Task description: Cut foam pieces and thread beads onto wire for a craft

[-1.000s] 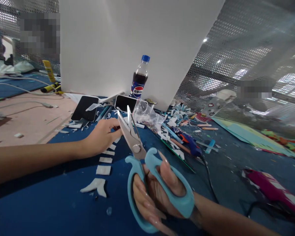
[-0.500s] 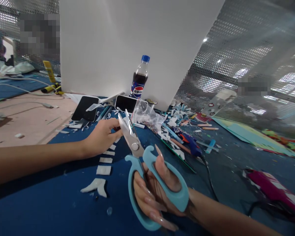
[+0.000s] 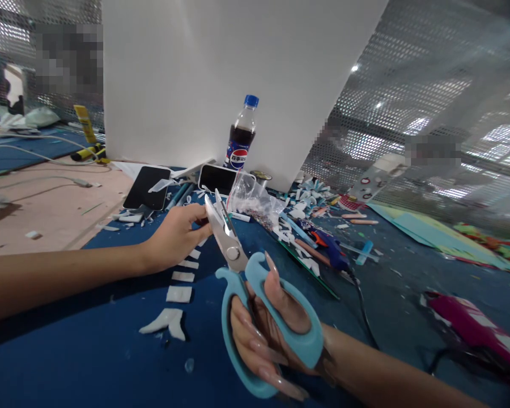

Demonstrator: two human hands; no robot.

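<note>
My right hand (image 3: pixel 267 334) grips the light-blue handles of a pair of scissors (image 3: pixel 238 266), whose steel blades point up and away and are nearly closed. My left hand (image 3: pixel 174 238) reaches in from the left, its fingers pinched just at the blade tips on something small that I cannot make out. A row of cut white pieces (image 3: pixel 181 283) lies on the blue table cover (image 3: pixel 89 351) under my left wrist.
A cola bottle (image 3: pixel 241 136) stands before a white board (image 3: pixel 221 73). Two phones (image 3: pixel 147 187) and a clear plastic bag (image 3: pixel 255 204) lie behind the scissors. A glue gun (image 3: pixel 331 249) with its cord, pens and paper scraps lie to the right. A pink tool (image 3: pixel 467 328) rests far right.
The scissor blades have closed from wide apart to nearly together, and the scissors dropped slightly. My left hand has stayed at the blade tips.
</note>
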